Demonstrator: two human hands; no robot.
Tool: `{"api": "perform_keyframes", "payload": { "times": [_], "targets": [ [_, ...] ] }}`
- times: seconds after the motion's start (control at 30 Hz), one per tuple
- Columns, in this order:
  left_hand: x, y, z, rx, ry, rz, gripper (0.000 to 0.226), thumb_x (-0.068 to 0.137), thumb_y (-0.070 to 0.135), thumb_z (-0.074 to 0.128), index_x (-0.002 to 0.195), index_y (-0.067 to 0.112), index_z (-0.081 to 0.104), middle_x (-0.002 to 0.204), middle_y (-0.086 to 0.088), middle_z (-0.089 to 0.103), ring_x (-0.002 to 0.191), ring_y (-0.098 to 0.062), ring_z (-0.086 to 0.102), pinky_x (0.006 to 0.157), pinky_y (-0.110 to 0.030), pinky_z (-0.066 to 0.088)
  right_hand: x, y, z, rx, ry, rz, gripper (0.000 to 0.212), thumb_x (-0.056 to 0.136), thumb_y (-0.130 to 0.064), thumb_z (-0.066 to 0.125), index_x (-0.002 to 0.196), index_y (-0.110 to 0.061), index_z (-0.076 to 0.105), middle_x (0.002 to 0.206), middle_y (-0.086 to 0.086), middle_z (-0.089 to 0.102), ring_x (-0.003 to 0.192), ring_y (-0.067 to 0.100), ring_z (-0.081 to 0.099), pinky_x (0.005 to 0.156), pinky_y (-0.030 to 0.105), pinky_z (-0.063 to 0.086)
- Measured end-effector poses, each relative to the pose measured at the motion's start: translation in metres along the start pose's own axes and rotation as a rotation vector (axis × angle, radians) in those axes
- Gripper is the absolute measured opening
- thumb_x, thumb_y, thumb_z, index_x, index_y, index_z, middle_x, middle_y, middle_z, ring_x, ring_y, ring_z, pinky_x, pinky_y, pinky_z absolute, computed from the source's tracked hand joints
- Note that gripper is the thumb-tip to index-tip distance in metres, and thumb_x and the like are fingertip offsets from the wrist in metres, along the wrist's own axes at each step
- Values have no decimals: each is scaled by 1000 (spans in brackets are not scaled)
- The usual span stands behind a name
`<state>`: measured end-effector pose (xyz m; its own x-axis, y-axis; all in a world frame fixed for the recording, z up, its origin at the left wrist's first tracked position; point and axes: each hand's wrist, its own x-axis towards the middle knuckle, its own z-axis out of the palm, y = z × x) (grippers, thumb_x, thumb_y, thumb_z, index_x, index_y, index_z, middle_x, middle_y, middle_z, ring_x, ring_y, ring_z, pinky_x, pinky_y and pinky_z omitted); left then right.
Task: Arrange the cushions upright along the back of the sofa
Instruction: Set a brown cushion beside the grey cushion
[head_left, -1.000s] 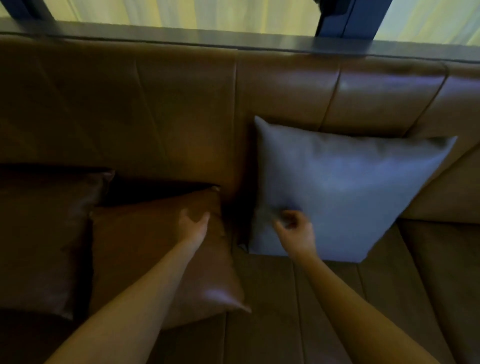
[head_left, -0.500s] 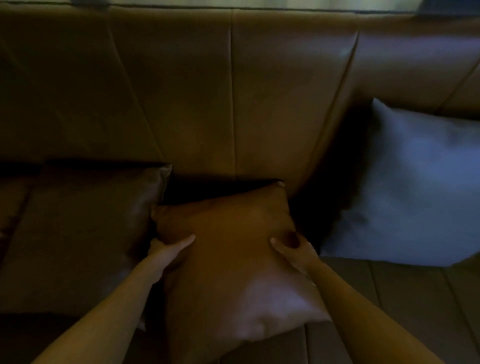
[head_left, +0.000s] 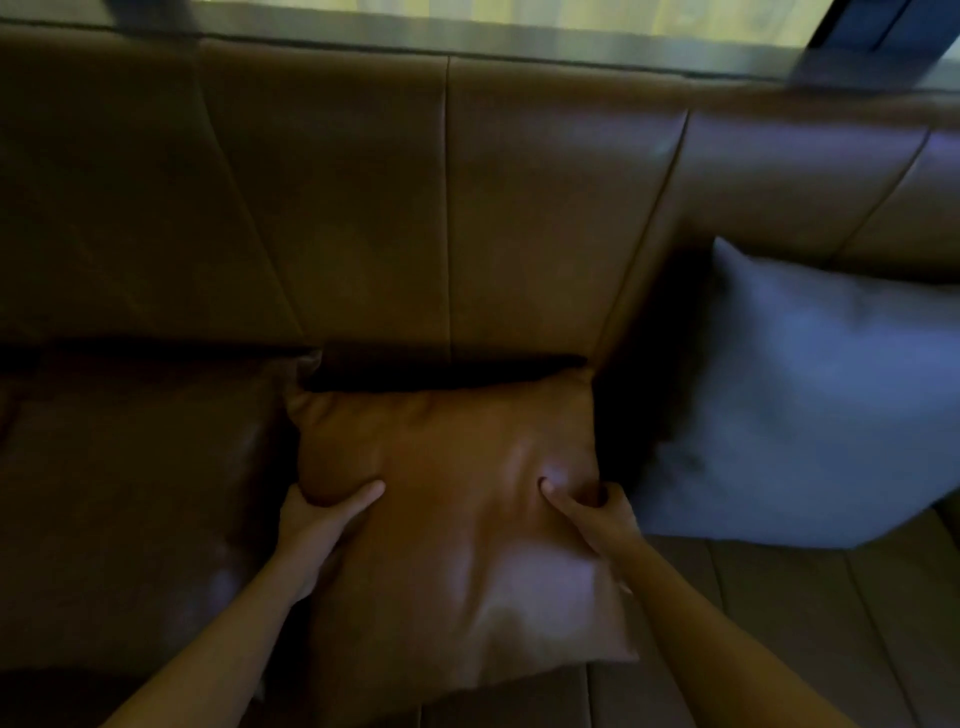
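A tan leather cushion (head_left: 447, 509) lies flat on the sofa seat, its far edge close to the brown sofa back (head_left: 447, 208). My left hand (head_left: 317, 519) grips its left edge, thumb on top. My right hand (head_left: 592, 512) grips its right edge, thumb pressed into the surface. A grey-blue cushion (head_left: 810, 410) leans upright against the sofa back on the right. A dark brown cushion (head_left: 135, 493) lies flat on the seat to the left, touching the tan one.
A dark ledge (head_left: 467, 39) runs along the top of the sofa back, with light curtains behind it. Bare seat (head_left: 779, 623) shows at the lower right, in front of the grey-blue cushion.
My right hand let go of the grey-blue cushion and moved left onto the tan cushion. My left hand shifted to its left edge. Both hands now grip it, and the view has swung left.
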<state>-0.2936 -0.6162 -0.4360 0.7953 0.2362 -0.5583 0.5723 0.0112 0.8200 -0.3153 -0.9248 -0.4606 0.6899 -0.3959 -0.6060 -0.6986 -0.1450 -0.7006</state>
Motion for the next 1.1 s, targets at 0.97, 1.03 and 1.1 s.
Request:
{"api": "perform_keyframes", "payload": {
  "times": [0.97,1.03,1.1],
  "targets": [
    [14,94,35,53,37,87,98,70,29,82,148,27,23,152,-7,33,135,-36,35,106,-56,35,2,-86,-41,-90,-37,-163,96,80,-42,74,153,-9,21,150,15,42,135,38,43,107,54,41],
    [10,101,30,33,38,69,92,74,31,78,148,24,24,152,-9,33,134,-36,37,105,-53,36,-7,-98,-40,-184,-47,-118,83,84,-43,68,148,-4,32,143,20,49,126,42,51,101,54,46],
    [5,113,23,24,24,68,85,78,31,75,147,23,26,149,-10,36,131,-35,40,104,-50,38,-23,-115,-37,-316,-57,-69,74,90,-48,57,144,-1,38,134,24,55,115,43,58,96,52,50]
  ]
}}
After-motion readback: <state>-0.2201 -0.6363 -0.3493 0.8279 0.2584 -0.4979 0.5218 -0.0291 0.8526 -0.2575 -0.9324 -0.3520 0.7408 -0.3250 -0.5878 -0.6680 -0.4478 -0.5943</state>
